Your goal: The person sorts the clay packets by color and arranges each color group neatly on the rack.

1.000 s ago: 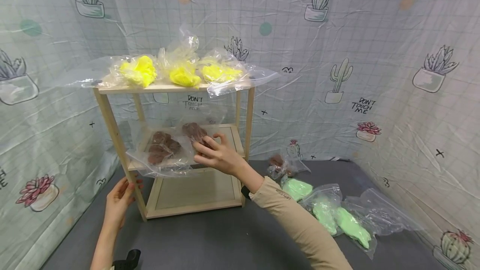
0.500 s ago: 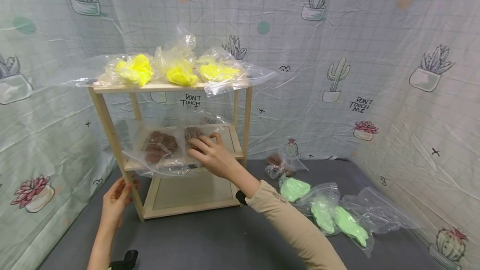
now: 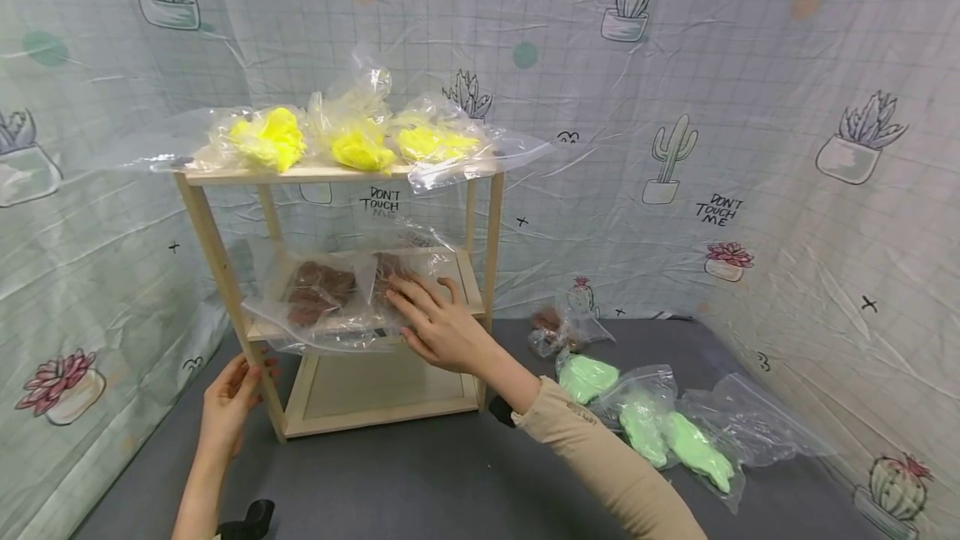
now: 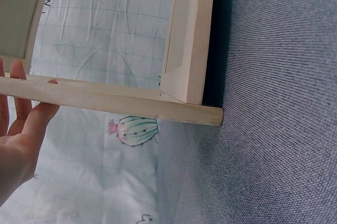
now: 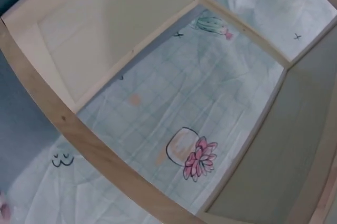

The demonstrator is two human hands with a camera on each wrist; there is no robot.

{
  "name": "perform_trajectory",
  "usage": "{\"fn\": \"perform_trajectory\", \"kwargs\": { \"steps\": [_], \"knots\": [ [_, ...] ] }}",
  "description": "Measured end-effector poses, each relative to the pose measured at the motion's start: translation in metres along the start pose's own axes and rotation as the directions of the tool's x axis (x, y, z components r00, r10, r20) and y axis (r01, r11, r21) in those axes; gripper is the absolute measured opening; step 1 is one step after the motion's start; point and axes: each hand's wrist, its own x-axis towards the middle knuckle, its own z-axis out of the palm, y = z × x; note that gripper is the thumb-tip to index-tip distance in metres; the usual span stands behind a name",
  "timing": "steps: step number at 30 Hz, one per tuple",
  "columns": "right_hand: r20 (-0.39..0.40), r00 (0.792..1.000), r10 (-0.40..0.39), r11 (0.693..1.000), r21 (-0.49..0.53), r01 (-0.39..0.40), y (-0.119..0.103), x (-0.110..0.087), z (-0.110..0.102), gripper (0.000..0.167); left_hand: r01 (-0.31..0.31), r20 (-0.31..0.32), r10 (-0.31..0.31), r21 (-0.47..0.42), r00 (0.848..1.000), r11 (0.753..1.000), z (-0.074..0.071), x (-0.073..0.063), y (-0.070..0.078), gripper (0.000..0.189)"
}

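A wooden rack (image 3: 390,382) with three levels stands on the dark table. My left hand (image 3: 228,398) holds its front left leg (image 4: 100,96), thumb on one side and fingers on the other. On the middle shelf lie two clear zip bags with brown clay-like lumps, a left bag (image 3: 318,294) and a right bag (image 3: 388,267). My right hand (image 3: 450,332) is over the right bag, fingers extended, fingertips at the plastic and partly hiding it. The right wrist view shows the rack's panels and legs, with the bags out of sight.
Three bags of yellow lumps (image 3: 363,148) sit on the top shelf, their plastic overhanging the sides. On the table at right lie a bag with brown contents (image 3: 551,327) and several bags of pale green lumps (image 3: 645,427). A patterned curtain (image 3: 600,215) surrounds the table.
The right hand has lowered the right brown bag onto the middle shelf, and its curled fingers have straightened and spread over it. The left hand has stayed on the leg.
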Motion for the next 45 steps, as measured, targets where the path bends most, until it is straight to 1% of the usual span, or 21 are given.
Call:
{"fn": "perform_trajectory", "kwargs": {
  "steps": [5, 11, 12, 13, 15, 18, 19, 25, 28, 30, 32, 35, 36, 37, 38, 39, 40, 42, 43, 44, 45],
  "knots": [
    [-0.051, 0.998, 0.036, 0.999, -0.024, -0.038, -0.004, -0.004, 0.004, 0.043, -0.012, 0.010, 0.012, 0.002, 1.000, 1.000, 0.001, 0.000, 0.000, 0.028],
    [-0.039, 0.998, 0.046, 0.998, -0.047, -0.048, -0.007, -0.003, 0.006, 0.043, -0.039, 0.033, 0.039, 0.004, 0.999, 0.999, -0.001, 0.000, -0.003, 0.032],
    [-0.033, 0.998, 0.050, 0.998, -0.043, -0.052, -0.007, -0.002, 0.006, 0.043, -0.060, 0.059, 0.062, -0.037, 0.996, 0.998, -0.003, 0.001, -0.006, 0.032],
    [-0.029, 0.998, 0.054, 0.998, -0.038, -0.055, -0.007, -0.002, 0.006, 0.043, -0.064, 0.059, 0.066, -0.039, 0.996, 0.997, -0.003, 0.000, -0.006, 0.032],
    [-0.015, 0.998, 0.064, 0.998, -0.023, -0.064, -0.008, -0.001, 0.006, 0.043, -0.071, 0.061, 0.074, -0.047, 0.995, 0.996, -0.003, 0.000, -0.006, 0.032],
    [0.012, 0.997, 0.078, 0.997, -0.005, -0.078, -0.008, 0.000, 0.005, 0.043, -0.064, 0.051, 0.067, -0.052, 0.996, 0.997, -0.004, 0.001, -0.006, 0.031],
    [0.027, 0.996, 0.083, 0.997, 0.003, -0.083, -0.008, 0.000, 0.005, 0.043, -0.045, 0.026, 0.046, -0.014, 0.999, 0.999, -0.001, 0.000, -0.003, 0.031],
    [0.149, 0.984, 0.100, 0.991, 0.077, -0.112, -0.006, -0.005, -0.003, 0.050, -0.024, 0.023, 0.024, -0.015, 0.999, 1.000, -0.001, 0.001, -0.001, 0.030],
    [0.174, 0.980, 0.093, 0.988, 0.102, -0.112, -0.004, -0.011, -0.009, 0.052, -0.021, 0.029, 0.021, -0.015, 0.999, 1.000, 0.000, 0.002, 0.000, 0.031],
    [0.151, 0.985, 0.080, 0.988, 0.119, -0.098, -0.001, -0.017, -0.013, 0.052, -0.020, 0.034, 0.020, -0.009, 0.999, 1.000, -0.001, 0.002, 0.000, 0.030],
    [0.104, 0.993, 0.063, 0.987, 0.142, -0.078, 0.001, -0.026, -0.019, 0.051, -0.016, 0.043, 0.016, 0.001, 0.999, 1.000, -0.003, 0.002, -0.001, 0.030],
    [0.017, 0.999, 0.043, 0.982, 0.181, -0.045, 0.006, -0.043, -0.027, 0.047, -0.003, 0.056, 0.001, 0.040, 0.998, 0.999, -0.006, 0.003, -0.002, 0.030],
    [-0.005, 0.999, 0.040, 0.982, 0.187, -0.039, 0.007, -0.050, -0.030, 0.046, -0.002, 0.069, -0.003, 0.071, 0.998, 0.997, -0.008, 0.003, -0.003, 0.032],
    [-0.024, 0.999, 0.043, 0.980, 0.196, -0.037, 0.009, -0.057, -0.032, 0.044, -0.008, 0.082, 0.003, 0.060, 0.997, 0.998, -0.011, 0.003, -0.006, 0.033],
    [-0.037, 0.998, 0.050, 0.978, 0.204, -0.042, 0.011, -0.065, -0.034, 0.043, -0.005, 0.092, -0.002, 0.079, 0.996, 0.997, -0.013, 0.003, -0.007, 0.034],
    [-0.047, 0.997, 0.058, 0.977, 0.207, -0.047, 0.013, -0.073, -0.036, 0.041, -0.013, 0.114, 0.006, 0.058, 0.994, 0.998, -0.017, 0.004, -0.012, 0.034],
    [-0.051, 0.996, 0.069, 0.976, 0.210, -0.057, 0.015, -0.081, -0.038, 0.039, -0.007, 0.119, -0.001, 0.073, 0.993, 0.997, -0.019, 0.004, -0.013, 0.034],
    [-0.054, 0.994, 0.093, 0.974, 0.213, -0.080, 0.020, -0.098, -0.039, 0.036, 0.001, 0.134, -0.011, 0.076, 0.991, 0.997, -0.020, 0.003, -0.011, 0.033],
    [-0.055, 0.993, 0.109, 0.973, 0.212, -0.095, 0.023, -0.106, -0.039, 0.034, 0.009, 0.137, -0.017, 0.059, 0.990, 0.998, -0.019, 0.003, -0.009, 0.031],
    [-0.053, 0.991, 0.126, 0.971, 0.210, -0.113, 0.027, -0.114, -0.039, 0.033, 0.018, 0.144, -0.029, 0.082, 0.989, 0.996, -0.018, 0.001, -0.005, 0.030],
    [-0.049, 0.989, 0.141, 0.971, 0.204, -0.128, 0.030, -0.122, -0.039, 0.034, 0.028, 0.144, -0.042, 0.095, 0.989, 0.995, -0.026, 0.003, -0.018, 0.031]
  ]
}}
